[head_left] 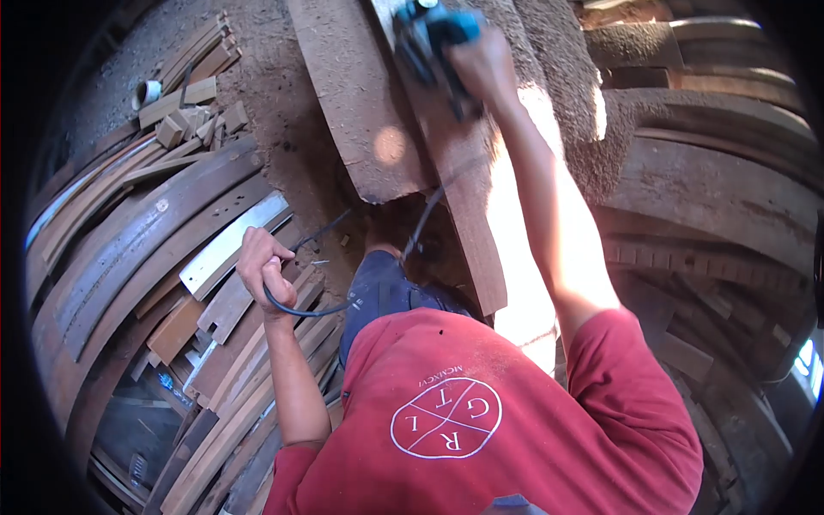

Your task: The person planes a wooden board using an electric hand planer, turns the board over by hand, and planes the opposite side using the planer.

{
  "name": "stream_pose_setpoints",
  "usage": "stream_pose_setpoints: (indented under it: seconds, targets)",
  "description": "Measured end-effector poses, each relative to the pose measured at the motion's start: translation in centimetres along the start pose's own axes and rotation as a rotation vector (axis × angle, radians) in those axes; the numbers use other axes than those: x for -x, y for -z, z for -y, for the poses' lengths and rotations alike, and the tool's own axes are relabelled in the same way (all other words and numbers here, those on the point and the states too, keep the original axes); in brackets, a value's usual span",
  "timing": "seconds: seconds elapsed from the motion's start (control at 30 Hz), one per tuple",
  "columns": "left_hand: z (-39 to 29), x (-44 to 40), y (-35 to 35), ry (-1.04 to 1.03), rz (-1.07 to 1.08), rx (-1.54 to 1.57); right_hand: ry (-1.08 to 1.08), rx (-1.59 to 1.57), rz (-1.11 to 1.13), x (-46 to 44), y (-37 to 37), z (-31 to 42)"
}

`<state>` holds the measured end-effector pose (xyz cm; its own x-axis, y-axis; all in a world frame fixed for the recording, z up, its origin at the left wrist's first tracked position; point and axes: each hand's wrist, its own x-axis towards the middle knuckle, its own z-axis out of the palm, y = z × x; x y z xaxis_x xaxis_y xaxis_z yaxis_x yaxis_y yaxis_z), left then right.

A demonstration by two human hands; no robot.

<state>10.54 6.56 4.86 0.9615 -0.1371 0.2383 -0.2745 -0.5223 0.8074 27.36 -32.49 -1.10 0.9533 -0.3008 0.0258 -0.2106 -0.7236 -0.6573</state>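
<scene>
Toward 12 o'clock, the right hand (482,67) has its grip closed around the handle of a teal and black power tool (439,51) (blurred, so its finer parts are hard to read). The tool sits on the upper stretch of a long plank (470,215), which runs from 12 o'clock down to a squared end near 5 o'clock, just below the middle of the view. To the plank's left, a wider board (360,94) lies alongside, sawdust scattered over its face and a round spot of light near its lower end.

At 9 o'clock, the left hand (266,268) is raised, its grip narrow, fingers curled on a dark cable (311,312) that loops down and round toward the dark blue shorts (378,287).

Curved-looking timber (163,215) is stacked from 8 to 10 o'clock, with a pale, bright-faced piece (233,245) near the left hand. A roll of tape (148,93) lies at 10 o'clock beside small offcuts (193,120). More lumber (712,184) fills 2 to 4 o'clock. The red shirt (481,369), sprinkled with dust, occupies 6 o'clock.
</scene>
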Motion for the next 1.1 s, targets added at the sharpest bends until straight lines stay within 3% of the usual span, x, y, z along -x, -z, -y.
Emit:
stream_pose_setpoints:
  seconds: [0.07,0.1,0.13,0.17,0.23,0.3,0.37,0.4,0.53,0.6,0.63,0.7,0.73,0.77,0.83,0.9,1.03,1.1]
  targets:
    - [-0.8,1.7,-0.7,0.001,0.011,0.019,-0.148,-0.080,0.076,11.6,4.7,0.4]
    - [-1.2,2.4,-1.2,-0.004,0.042,0.050,-0.220,-0.152,-0.039,17.5,2.9,-4.6]
    - [-1.4,3.2,-1.8,-0.010,0.074,0.080,-0.206,0.065,0.053,24.0,3.6,-9.8]
    - [-1.5,3.9,-2.3,-0.024,0.122,0.085,-0.403,0.404,0.316,31.4,6.4,-12.6]
    - [-2.0,5.1,-3.4,-0.069,0.180,0.063,-0.204,0.371,0.391,42.5,12.8,-10.7]
    - [-3.4,5.8,-4.4,-0.192,0.282,-0.073,-0.708,-0.049,0.205,50.1,16.6,-7.3]
    - [-5.1,6.7,-6.2,-0.218,0.355,-0.042,-0.723,-0.121,0.277,52.7,18.5,-9.1]
    - [-5.7,7.1,-6.9,-0.246,0.435,-0.013,-0.811,-0.179,0.372,50.7,19.4,-6.9]
    - [-6.5,7.5,-7.5,-0.200,0.377,0.043,-0.346,-0.005,0.087,45.5,14.5,-7.5]
    - [-6.4,7.1,-6.9,-0.147,0.342,0.056,-0.407,-0.228,0.051,41.9,11.8,-8.5]
    - [-5.8,6.8,-6.5,-0.127,0.313,0.042,-0.230,-0.238,-0.082,40.1,9.9,-9.4]
    - [-5.0,6.3,-5.7,-0.064,0.277,0.011,-0.447,-0.022,0.061,32.3,10.3,-4.7]
    - [-4.8,6.1,-5.2,-0.055,0.277,0.007,-0.360,-0.062,0.061,28.9,11.0,-2.3]
    - [-4.5,5.8,-5.0,-0.045,0.253,0.005,-0.306,0.208,0.092,26.3,9.1,-3.3]
    - [-4.1,5.0,-4.7,-0.027,0.213,0.001,-0.430,0.070,0.135,20.1,8.1,-0.8]
    - [-3.8,4.4,-4.5,-0.013,0.189,-0.012,-0.416,-0.031,0.099,14.9,6.0,-0.5]
    - [-2.6,3.4,-3.9,0.025,0.156,-0.034,-0.291,-0.068,0.106,4.3,4.2,2.7]
    - [-1.9,2.8,-3.6,0.032,0.136,-0.048,-0.179,0.026,-0.046,-1.6,1.0,2.4]
